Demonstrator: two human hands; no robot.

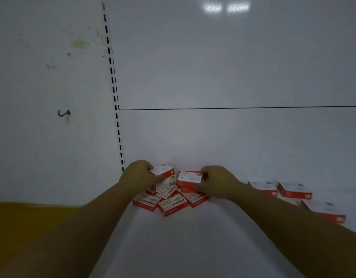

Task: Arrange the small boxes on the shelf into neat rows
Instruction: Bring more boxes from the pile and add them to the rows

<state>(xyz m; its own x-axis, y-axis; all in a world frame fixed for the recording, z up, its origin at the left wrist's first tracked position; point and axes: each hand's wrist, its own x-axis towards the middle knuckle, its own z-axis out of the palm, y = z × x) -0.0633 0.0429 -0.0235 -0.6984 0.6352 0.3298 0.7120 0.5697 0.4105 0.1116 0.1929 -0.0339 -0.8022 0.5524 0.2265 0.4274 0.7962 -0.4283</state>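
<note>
Several small red-and-white boxes lie in a loose heap (169, 199) on the white shelf (193, 247), near its back left corner. My left hand (140, 174) grips a box (163, 171) at the top left of the heap, held tilted. My right hand (215, 182) grips another box (189, 178) at the top right of the heap. Three more boxes lie apart to the right: one (263, 187), a second (294, 190) and a third (324, 210) nearer the front.
The shelf's white back panel (233, 77) rises behind the heap. A slotted upright (115, 93) runs down at the left. Left of it is a stained white wall (42, 97) with a small hook (63, 113). A yellow surface (22, 221) lies at lower left.
</note>
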